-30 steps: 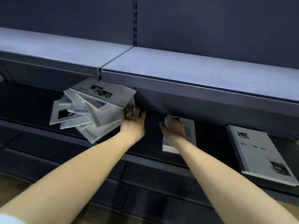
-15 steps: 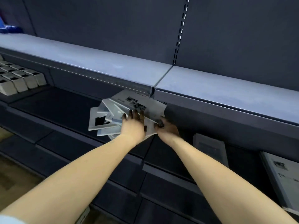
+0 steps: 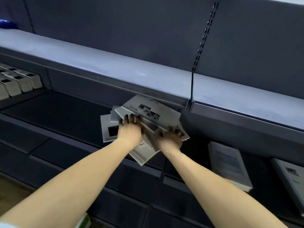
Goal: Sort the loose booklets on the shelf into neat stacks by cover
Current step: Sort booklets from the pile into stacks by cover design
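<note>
A loose, fanned pile of white booklets [image 3: 148, 112] with small black photos on the covers lies on the dark lower shelf [image 3: 62, 111], just under the lip of the upper shelf. My left hand [image 3: 130, 129] grips the pile from the left, its fingers curled over the booklets' edges. On the pile's right side my right hand [image 3: 171, 137] holds it, fingers curled on the lower right corner. A neat stack of grey-covered booklets [image 3: 228, 163] sits to the right, apart from my hands. Another white booklet stack [image 3: 291, 178] lies at the far right edge.
The pale upper shelf [image 3: 131, 69] overhangs the pile closely. Several small white boxes [image 3: 18, 81] stand in rows at the far left of the lower shelf. A slotted upright [image 3: 202, 43] runs up the dark back wall. Dark shelf fronts lie below.
My right hand left the grey stack on the right and joined my left hand on the fanned pile. The view has swung left and the pile looks more gathered.
</note>
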The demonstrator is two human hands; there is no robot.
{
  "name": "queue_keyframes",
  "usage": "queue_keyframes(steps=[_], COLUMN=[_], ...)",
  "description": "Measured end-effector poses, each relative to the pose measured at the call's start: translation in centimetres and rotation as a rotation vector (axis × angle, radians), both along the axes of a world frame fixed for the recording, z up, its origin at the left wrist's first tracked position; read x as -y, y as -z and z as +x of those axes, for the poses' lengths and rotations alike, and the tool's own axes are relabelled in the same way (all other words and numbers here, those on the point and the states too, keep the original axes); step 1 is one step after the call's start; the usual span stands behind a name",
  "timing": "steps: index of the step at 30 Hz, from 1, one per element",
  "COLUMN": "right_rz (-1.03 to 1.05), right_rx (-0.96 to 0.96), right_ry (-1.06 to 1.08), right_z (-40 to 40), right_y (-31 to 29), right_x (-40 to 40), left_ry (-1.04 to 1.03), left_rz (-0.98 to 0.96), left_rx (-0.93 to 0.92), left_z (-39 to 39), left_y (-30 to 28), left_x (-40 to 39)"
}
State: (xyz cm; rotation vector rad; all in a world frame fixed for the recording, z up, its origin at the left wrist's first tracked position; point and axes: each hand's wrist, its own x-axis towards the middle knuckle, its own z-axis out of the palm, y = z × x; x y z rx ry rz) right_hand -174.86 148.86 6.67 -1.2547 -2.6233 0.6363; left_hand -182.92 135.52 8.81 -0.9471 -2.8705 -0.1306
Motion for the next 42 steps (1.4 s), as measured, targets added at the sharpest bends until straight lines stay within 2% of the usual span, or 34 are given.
queue_keyframes(steps=[3,6,12,14,16,20,22,25,27,29,33,35,38,42], right_rz=[0.071,0.220,0.199,0.127,0.072,-0.022,0.034,0.276,0.304,0.241,-0.109,-0.140,-0.063,-0.210], right_rx=[-0.124,-0.243,-0.472,-0.396,-0.206,0.017,0.010,-0.066,-0.100,-0.128,-0.060,-0.050,-0.036,-0.123], right_ry=[0.004,-0.105,-0.189,-0.141,-0.108,-0.240,-0.178,-0.048,-0.039,-0.034,-0.064,-0.055,0.041,0.045], right_z=[0.5,1.0,-0.8,-1.8,-2.8,-4.1,-3.9,-3.2,-3.0,-3.1,-3.1,-2.8,-2.4,-1.8], right_y=[0.6,1.3,0.5,-0.2,-0.7,-0.1,0.0,-0.7,-1.1,-1.2,-1.1,-1.3,-1.6,-1.8], right_x=[2.8,5.5,4.8,3.2,1.3,-1.0,-0.1,1.6,2.0,1.1,-1.8,-2.4,-2.9,-2.8], left_ry=[0.020,0.026,0.007,-0.020,-0.045,-0.049,-0.038,-0.047,-0.068,-0.083,-0.089,-0.091,-0.096,-0.117], left_rz=[0.044,0.091,0.098,0.115,0.095,0.081,0.091,0.074,0.070,0.086,0.081,0.064,0.049,0.031], left_rx=[0.023,0.009,0.029,0.060,0.101,0.139,0.152,0.135,0.123,0.126,0.134,0.140,0.132,0.127], left_z=[-1.3,-2.1,-3.3,-3.8,-4.1,-4.4,-4.6,-4.8,-4.7,-4.5,-4.1,-4.1,-4.1,-4.1], left_y=[0.5,1.0,1.5,1.3,1.2,1.0,1.1,0.9,0.7,0.6,0.7,0.8,0.8,0.7], left_x=[0.5,0.6,1.3,1.8,2.4,3.7,3.9,3.5,3.1,2.9,2.8,2.8,2.6,2.5])
